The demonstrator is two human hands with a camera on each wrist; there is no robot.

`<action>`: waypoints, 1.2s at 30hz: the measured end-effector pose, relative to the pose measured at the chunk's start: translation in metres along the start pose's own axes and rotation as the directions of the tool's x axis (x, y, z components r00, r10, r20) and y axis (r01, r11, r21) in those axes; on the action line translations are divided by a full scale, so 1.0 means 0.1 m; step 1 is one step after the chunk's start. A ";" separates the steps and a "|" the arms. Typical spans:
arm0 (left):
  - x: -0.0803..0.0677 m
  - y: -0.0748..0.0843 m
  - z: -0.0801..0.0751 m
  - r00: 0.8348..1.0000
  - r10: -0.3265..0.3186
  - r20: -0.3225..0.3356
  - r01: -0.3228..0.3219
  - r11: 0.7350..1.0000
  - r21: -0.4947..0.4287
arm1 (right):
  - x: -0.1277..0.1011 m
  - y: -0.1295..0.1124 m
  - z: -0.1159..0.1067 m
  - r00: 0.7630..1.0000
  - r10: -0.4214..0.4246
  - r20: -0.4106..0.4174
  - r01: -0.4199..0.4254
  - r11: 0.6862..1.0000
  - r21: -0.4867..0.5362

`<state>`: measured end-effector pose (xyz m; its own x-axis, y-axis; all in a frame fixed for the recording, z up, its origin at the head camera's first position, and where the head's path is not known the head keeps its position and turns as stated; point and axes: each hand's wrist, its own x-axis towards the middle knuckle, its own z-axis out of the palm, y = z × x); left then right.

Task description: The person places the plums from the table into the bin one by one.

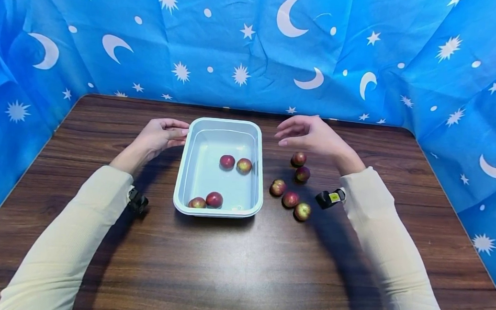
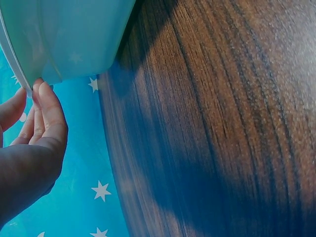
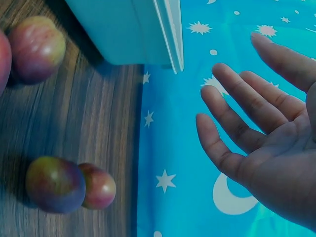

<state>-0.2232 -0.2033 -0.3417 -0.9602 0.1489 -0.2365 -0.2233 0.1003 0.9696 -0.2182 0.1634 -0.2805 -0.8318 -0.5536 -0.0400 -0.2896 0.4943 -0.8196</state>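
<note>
We are seeing the left hand (image 1: 157, 136) pinching the white tub (image 1: 207, 145) by its left rim, near the far corner, between thumb and fingers. Four plums (image 1: 227, 161) are lying inside the tub, to the right of those fingers. We are also seeing the right hand (image 1: 312, 134) hovering beyond the tub's right rim, its fingers loosely spread and empty. Five plums (image 1: 290, 199) are resting on the counter (image 1: 222, 278), on the near side of these fingers.
</note>
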 end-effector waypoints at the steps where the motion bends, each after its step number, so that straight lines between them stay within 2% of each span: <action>1: 0.00 0.00 0.00 1.000 -0.001 -0.001 0.001 1.000 -0.002 | -0.01 0.01 -0.01 1.000 -0.001 -0.003 0.001 1.000 -0.003; 21: 0.01 0.01 0.00 1.000 0.003 -0.005 -0.003 1.000 -0.026 | -0.23 0.29 -0.19 0.989 0.122 -0.078 -0.122 0.992 0.009; 26: 0.00 0.00 0.00 1.000 0.004 -0.001 -0.004 1.000 -0.016 | -0.32 0.42 -0.19 0.990 0.116 -0.084 -0.117 0.993 -0.011; 36: 0.00 -0.02 -0.01 1.000 0.005 0.005 -0.005 1.000 -0.016 | -0.45 0.64 -0.15 0.992 0.124 -0.035 -0.122 0.991 0.047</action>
<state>-0.2234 -0.2039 -0.3433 -0.9605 0.1540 -0.2316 -0.2208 0.0839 0.9717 -0.2066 0.2298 -0.3225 -0.8775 -0.4641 -0.1209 -0.1632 0.5260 -0.8347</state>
